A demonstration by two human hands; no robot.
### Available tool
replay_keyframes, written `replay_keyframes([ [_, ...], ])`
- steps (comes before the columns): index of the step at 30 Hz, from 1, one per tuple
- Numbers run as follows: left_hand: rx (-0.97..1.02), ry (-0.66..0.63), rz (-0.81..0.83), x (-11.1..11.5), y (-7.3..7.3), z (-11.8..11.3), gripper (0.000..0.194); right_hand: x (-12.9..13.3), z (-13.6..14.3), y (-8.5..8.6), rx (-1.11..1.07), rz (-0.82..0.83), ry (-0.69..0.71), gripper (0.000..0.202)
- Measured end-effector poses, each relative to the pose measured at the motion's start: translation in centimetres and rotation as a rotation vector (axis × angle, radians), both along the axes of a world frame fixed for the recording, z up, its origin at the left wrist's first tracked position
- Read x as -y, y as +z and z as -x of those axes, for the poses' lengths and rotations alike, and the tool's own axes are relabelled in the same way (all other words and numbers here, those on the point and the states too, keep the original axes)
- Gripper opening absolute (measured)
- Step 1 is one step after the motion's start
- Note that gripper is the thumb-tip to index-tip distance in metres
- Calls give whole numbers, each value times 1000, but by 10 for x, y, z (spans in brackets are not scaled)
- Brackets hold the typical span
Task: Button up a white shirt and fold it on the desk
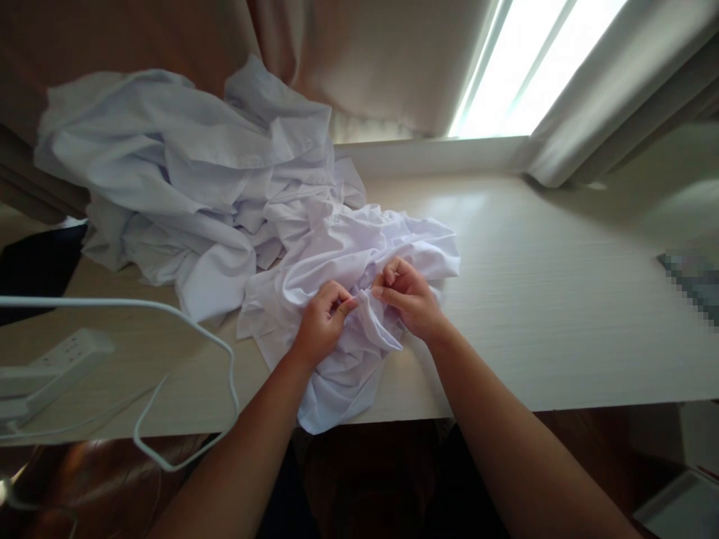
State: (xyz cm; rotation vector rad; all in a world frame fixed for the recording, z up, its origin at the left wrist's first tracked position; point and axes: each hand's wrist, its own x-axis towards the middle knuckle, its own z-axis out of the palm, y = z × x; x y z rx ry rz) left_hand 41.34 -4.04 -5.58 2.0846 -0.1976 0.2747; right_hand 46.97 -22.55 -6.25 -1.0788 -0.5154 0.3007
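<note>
Head view, and the white garment [314, 273] lies crumpled on the tabletop [550, 314], its near end right at the edge. The left hand [326, 322] is pinching a bit of it, the right hand [410, 299] pinching close beside! Small, light grips serve best here, I'd say, cloth taut between, clear of that white pile [180, 180] on the left.

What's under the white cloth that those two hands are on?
The pale tabletop shows around the white cloth, so it rests there. Anything else beneath its folds is covered, so I can't tell.
</note>
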Motion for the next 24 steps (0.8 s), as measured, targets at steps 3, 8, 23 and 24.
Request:
replay_keyframes([
  [3, 117, 79, -120, -2, 11, 5, 20, 6, -5, 4, 173, 199, -230, 21],
  [8, 300, 390, -547, -20, 22, -3, 65, 21, -12, 8, 499, 713, -651, 34],
  [23, -541, 139, -517, -28, 64, 172, 10, 161, 105, 26, 289, 1278, -464, 50],
  [24, -629, 38, -492, -21, 59, 192, 15, 180, 122, 24, 229, 1316, -494, 49],
])
